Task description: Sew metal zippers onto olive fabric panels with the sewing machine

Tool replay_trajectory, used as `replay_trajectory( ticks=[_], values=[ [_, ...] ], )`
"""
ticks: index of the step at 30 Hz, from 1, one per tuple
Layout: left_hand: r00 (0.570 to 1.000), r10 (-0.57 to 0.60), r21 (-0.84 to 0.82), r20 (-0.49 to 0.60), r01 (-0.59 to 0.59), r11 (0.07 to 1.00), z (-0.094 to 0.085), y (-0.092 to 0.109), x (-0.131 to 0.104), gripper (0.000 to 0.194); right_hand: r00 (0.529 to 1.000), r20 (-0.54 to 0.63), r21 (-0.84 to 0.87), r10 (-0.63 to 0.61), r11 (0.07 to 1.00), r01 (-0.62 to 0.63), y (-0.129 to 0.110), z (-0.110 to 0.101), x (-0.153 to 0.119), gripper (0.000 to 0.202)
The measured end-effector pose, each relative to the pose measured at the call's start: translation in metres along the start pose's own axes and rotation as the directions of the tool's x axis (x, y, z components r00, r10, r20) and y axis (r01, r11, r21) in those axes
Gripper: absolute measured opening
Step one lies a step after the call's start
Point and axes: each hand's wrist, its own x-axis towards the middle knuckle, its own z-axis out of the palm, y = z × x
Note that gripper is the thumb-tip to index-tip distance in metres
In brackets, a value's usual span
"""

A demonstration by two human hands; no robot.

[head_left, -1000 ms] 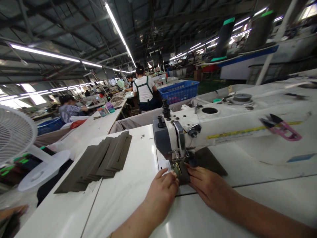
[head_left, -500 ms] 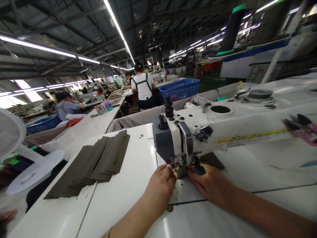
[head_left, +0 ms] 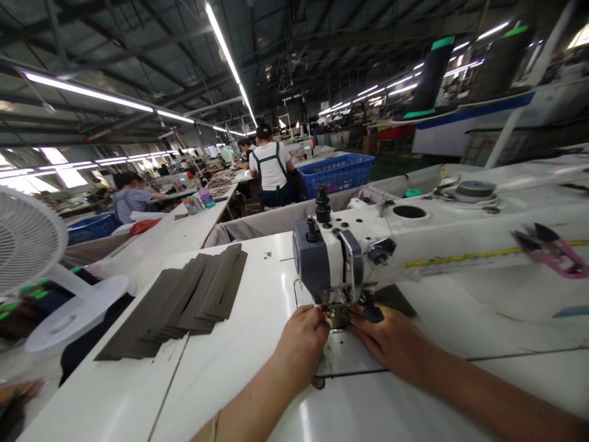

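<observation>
A small olive-grey fabric piece (head_left: pixel 339 317) lies under the presser foot of a white and grey sewing machine (head_left: pixel 313 261). My left hand (head_left: pixel 301 341) is closed at its left edge, with thumb and fingers curled together beside the foot. From the other side, my right hand (head_left: pixel 389 334) grips the piece's right edge, its fingertips partly hidden behind a black knob (head_left: pixel 372 313). Behind that hand, a flat dark fabric panel (head_left: pixel 396 299) shows on the machine bed. Left of the machine, a fanned stack of olive-grey pieces (head_left: pixel 184 301) rests on the white table (head_left: pixel 230 380).
Pink-handled thread snips (head_left: pixel 554 248) and a yellow tape measure (head_left: pixel 460 256) are on the machine arm. A white fan (head_left: pixel 78 307) stands at the left. Beyond the machine are a blue crate (head_left: pixel 335 172) and a seated person in a white shirt (head_left: pixel 271 166).
The whole view has shifted slightly as my head moved. Both hands stay beside the presser foot, and slightly less of the fabric shows in front of it.
</observation>
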Motion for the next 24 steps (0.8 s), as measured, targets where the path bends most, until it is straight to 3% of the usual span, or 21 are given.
replay_trajectory(
  ticks=[8, 11, 13, 16, 18, 20, 22, 24],
  values=[
    [1.000, -0.003, 0.002, 0.004, 0.003, 1.000, 0.007, -0.004, -0.003, 0.008, 1.000, 0.000, -0.017, 0.013, 1.000, -0.013, -0.003, 0.003, -0.003, 0.029],
    [1.000, -0.016, 0.001, -0.009, 0.016, 1.000, 0.011, -0.009, -0.003, 0.008, 0.998, 0.068, -0.037, 0.010, 0.999, -0.008, 0.004, 0.003, -0.004, 0.027],
    [1.000, -0.015, -0.001, -0.023, 0.015, 1.000, 0.010, -0.011, -0.003, 0.008, 0.994, 0.104, -0.144, 0.036, 0.989, -0.021, 0.014, -0.001, -0.005, 0.023],
    [0.999, -0.018, -0.004, -0.045, 0.017, 1.000, 0.000, 0.000, -0.005, 0.010, 0.987, 0.026, -0.393, 0.160, 0.909, -0.137, 0.020, -0.014, -0.013, 0.019],
    [0.999, -0.002, -0.038, -0.035, 0.000, 0.999, -0.010, 0.018, -0.010, 0.014, 0.980, -0.001, -0.444, 0.200, 0.878, -0.180, 0.008, -0.022, -0.028, 0.017],
    [0.997, 0.071, -0.086, 0.019, -0.069, 0.994, -0.017, 0.041, -0.015, 0.035, 0.987, 0.038, -0.390, 0.159, 0.911, -0.131, -0.018, -0.026, -0.050, 0.018],
    [0.981, 0.174, -0.137, 0.082, -0.161, 0.977, -0.018, 0.060, -0.021, 0.044, 0.990, 0.080, -0.245, 0.113, 0.965, -0.091, -0.048, -0.027, -0.076, 0.019],
    [0.969, 0.218, -0.224, 0.115, -0.188, 0.956, -0.015, 0.070, -0.025, 0.035, 0.976, 0.143, -0.058, 0.167, 0.985, -0.160, -0.075, -0.027, -0.101, 0.016]
  ],
)
